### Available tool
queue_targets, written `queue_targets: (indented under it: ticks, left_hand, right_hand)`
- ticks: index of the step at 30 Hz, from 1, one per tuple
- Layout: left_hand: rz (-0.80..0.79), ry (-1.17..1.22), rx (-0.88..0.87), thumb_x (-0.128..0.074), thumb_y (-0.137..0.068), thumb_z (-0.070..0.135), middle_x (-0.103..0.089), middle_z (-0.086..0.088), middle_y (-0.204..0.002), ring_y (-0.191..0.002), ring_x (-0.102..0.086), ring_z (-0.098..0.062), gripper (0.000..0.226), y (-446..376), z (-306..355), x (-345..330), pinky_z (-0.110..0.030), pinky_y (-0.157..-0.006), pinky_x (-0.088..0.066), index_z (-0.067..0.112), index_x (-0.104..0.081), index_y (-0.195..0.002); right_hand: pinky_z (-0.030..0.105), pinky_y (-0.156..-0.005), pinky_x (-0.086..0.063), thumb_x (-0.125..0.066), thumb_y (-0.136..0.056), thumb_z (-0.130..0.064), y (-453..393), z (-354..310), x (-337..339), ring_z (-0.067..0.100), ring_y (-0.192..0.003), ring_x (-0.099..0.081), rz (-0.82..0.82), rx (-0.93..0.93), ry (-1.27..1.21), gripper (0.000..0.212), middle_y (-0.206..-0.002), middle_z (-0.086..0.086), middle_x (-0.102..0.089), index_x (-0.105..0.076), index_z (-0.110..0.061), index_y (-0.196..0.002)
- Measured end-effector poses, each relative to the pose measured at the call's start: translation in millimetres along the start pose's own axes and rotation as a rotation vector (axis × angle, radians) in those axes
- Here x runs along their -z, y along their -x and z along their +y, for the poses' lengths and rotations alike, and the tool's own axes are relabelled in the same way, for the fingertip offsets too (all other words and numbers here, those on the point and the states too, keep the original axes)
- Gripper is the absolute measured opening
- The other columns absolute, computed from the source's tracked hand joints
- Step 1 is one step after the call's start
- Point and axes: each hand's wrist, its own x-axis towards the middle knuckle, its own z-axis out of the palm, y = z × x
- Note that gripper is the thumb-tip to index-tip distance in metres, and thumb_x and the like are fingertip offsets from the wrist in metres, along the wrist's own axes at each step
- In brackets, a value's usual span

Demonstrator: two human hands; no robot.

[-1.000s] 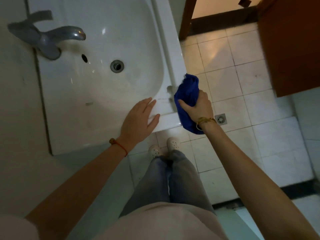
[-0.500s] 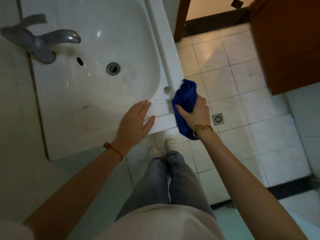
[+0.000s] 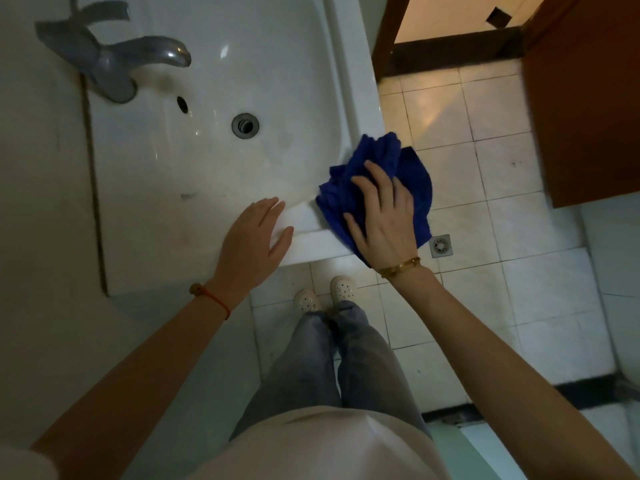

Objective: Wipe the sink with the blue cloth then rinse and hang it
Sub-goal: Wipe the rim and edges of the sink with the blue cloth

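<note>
A white sink [image 3: 353,95] fills the upper left, with a grey tap [image 3: 114,60] at its back and a round drain [image 3: 245,125] in the basin. My right hand [image 3: 384,216] presses the bunched blue cloth [image 3: 377,157] flat onto the sink's near right corner, fingers spread over it. Part of the cloth hangs past the rim over the floor. To the left of the cloth, my left hand [image 3: 252,237] lies flat on the front rim with its fingers apart and nothing in it.
A tiled floor [image 3: 485,188] lies right of the sink, with a small floor drain [image 3: 441,245]. A brown wooden door [image 3: 585,109] stands at the upper right beside a doorway. My legs and pale shoes [image 3: 323,294] are below the sink's front edge.
My right hand has turned from gripping the cloth against the sink's outer side to pressing it flat on top of the corner. The left hand stays on the rim.
</note>
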Motion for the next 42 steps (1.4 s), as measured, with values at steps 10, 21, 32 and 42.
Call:
queue_targets:
  ticks: [10,21,32,42]
  left_hand:
    - [-0.019,0.021,0.052,-0.041,-0.100,0.042,-0.060,-0.014,-0.138,-0.125,-0.057,-0.029,0.055,2,-3,1,-0.044,-0.108,-0.047,0.005,-0.057,-0.137]
    - [-0.047,0.042,0.073,-0.041,-0.100,0.043,-0.061,-0.011,-0.137,-0.125,-0.057,-0.026,0.055,4,-5,0,-0.043,-0.107,-0.047,0.007,-0.055,-0.139]
    - [-0.098,0.050,0.120,-0.036,-0.098,0.050,-0.059,-0.008,-0.140,-0.126,-0.056,-0.025,0.060,2,-1,4,-0.040,-0.108,-0.047,0.011,-0.053,-0.142]
    - [-0.088,0.054,0.130,-0.042,-0.097,0.047,-0.063,-0.007,-0.133,-0.118,-0.061,-0.023,0.057,0,1,7,-0.038,-0.100,-0.053,0.010,-0.056,-0.138]
  right_hand:
    - [0.044,-0.079,-0.041,-0.066,-0.080,-0.022,-106,14,-20,0.037,-0.093,-0.055,-0.307,0.390,0.071,0.031,-0.121,0.012,-0.059,-0.063,-0.009,-0.108]
    - [0.045,-0.077,-0.039,-0.068,-0.079,-0.013,-120,30,-7,0.037,-0.086,-0.054,-0.387,0.474,0.145,0.029,-0.114,0.013,-0.060,-0.065,-0.009,-0.108]
    - [0.040,-0.077,-0.041,-0.071,-0.077,-0.018,-80,39,2,0.032,-0.084,-0.057,-0.415,0.532,0.073,0.035,-0.114,0.010,-0.063,-0.066,-0.012,-0.111]
    - [0.042,-0.087,-0.042,-0.076,-0.073,-0.025,-81,40,14,0.030,-0.091,-0.059,-0.486,0.548,0.105,0.038,-0.110,0.005,-0.062,-0.065,-0.017,-0.109]
